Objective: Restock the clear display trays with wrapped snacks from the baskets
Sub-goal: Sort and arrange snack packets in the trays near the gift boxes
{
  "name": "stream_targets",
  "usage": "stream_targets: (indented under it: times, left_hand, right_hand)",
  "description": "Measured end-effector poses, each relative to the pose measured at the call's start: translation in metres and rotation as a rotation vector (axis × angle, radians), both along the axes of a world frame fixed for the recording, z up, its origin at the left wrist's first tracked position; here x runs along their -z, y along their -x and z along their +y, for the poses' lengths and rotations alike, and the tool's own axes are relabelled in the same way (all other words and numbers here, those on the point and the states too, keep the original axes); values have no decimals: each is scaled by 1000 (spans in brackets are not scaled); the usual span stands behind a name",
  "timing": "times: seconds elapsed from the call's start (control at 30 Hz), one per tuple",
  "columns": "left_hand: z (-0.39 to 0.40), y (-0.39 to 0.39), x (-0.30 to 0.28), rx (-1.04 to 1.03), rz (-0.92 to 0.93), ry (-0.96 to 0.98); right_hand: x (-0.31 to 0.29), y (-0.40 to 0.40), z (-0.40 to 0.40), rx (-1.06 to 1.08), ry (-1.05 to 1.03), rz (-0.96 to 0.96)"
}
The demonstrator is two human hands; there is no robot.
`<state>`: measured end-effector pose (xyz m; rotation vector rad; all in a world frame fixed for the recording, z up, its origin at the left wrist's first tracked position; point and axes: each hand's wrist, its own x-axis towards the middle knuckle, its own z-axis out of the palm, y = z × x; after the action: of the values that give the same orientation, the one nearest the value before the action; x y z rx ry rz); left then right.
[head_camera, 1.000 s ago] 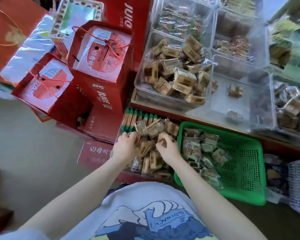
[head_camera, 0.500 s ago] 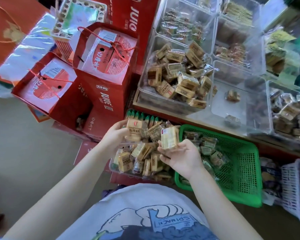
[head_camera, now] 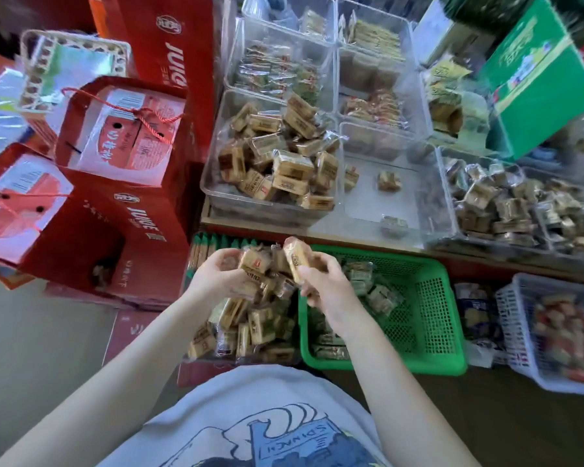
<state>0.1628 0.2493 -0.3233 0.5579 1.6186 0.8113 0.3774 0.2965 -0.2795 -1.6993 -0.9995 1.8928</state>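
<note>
Shop shelf (head_camera: 317, 232) held clear tray (head_camera: 216, 183) heaped with tan snacks. Below, my left hand (head_camera: 218, 274) gripped wrapped snack (head_camera: 252, 261); right hand (head_camera: 321, 284) gripped second snack (head_camera: 295, 257), above clear bin (head_camera: 246, 332), beside green basket (head_camera: 429, 318).

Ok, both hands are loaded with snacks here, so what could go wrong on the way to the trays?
1. The left hand and right hand each hold wrapped snacks; slick wrappers could slip and one fall back or to the floor.
2. The brown-snack tray is already heaped near its rim, so more may spill over.
3. The near-empty tray beside it invites misplacing.
</note>
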Motion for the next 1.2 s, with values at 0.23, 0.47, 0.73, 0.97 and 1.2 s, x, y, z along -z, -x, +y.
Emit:
stream_targets:
  times: [0.23, 0.47, 0.73, 0.97, 1.2]
  left_hand:
    - [34, -62, 13, 349, 740, 45]
    - [92, -127, -12, 400, 1116, -470]
    - [115, -139, 1, 549, 1141, -53]
    - [119, -138, -1, 567, 1118, -10]
    - [117, -128, -1, 568, 1094, -83]
  right_hand:
    - [-22, -66, 52, -44, -290, -358]
    - [6, -121, 174, -148, -651, -878]
    - [61, -118, 266, -631, -351, -997]
    - [78, -111, 278, -735, -270, -858]
    - [48, -94, 264, -479, -608, -748]
